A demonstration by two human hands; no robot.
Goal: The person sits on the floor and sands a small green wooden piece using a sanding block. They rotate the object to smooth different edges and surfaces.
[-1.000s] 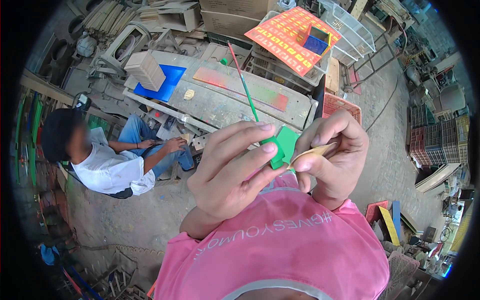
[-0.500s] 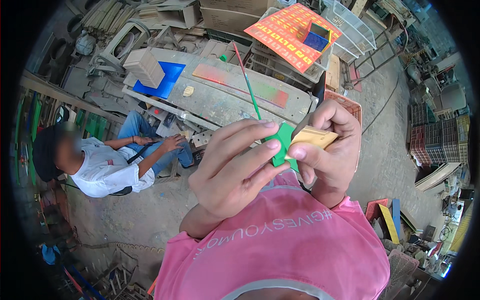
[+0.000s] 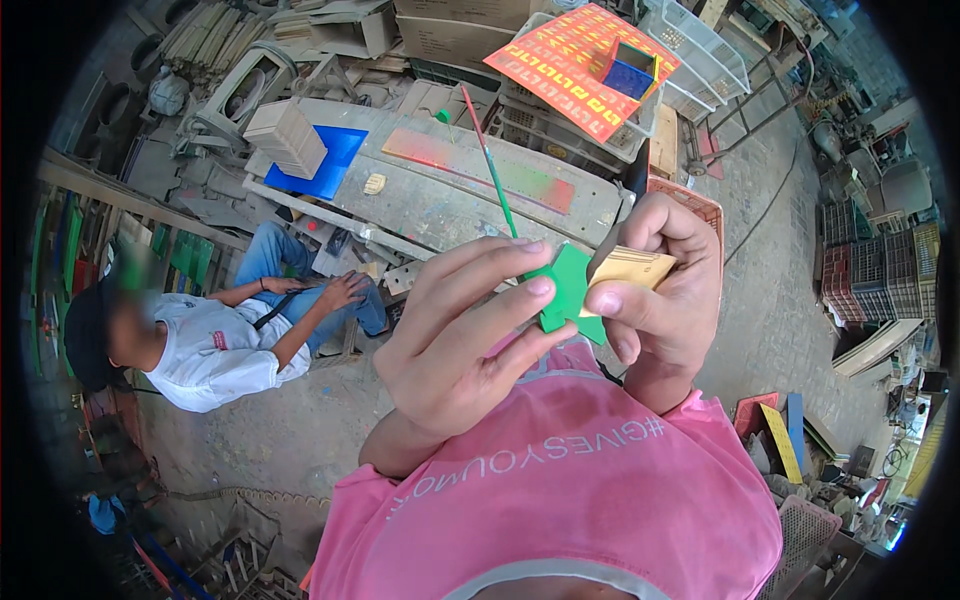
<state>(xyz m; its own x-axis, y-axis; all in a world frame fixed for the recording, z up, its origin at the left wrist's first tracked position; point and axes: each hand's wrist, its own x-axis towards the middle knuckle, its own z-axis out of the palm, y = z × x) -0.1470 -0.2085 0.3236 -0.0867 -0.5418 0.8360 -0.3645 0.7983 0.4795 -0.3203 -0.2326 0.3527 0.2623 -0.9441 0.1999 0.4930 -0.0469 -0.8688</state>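
My left hand [image 3: 465,335] pinches a small green cut-out piece [image 3: 566,292] fixed to a thin green stick [image 3: 492,170] that points up and away. My right hand [image 3: 655,290] holds a folded tan piece of sandpaper [image 3: 630,268] pressed against the right edge of the green piece. Both hands are raised close in front of my pink shirt [image 3: 560,490].
Below me, a person in a white shirt and jeans [image 3: 215,345] sits on the ground at the left. A long grey workbench [image 3: 440,185] carries a blue sheet [image 3: 320,165] and paint marks. An orange patterned board [image 3: 580,60], crates [image 3: 690,40] and scrap lie behind.
The tan sandpaper in my right hand has shifted up along the green piece's edge. The seated person has moved slightly left in view.
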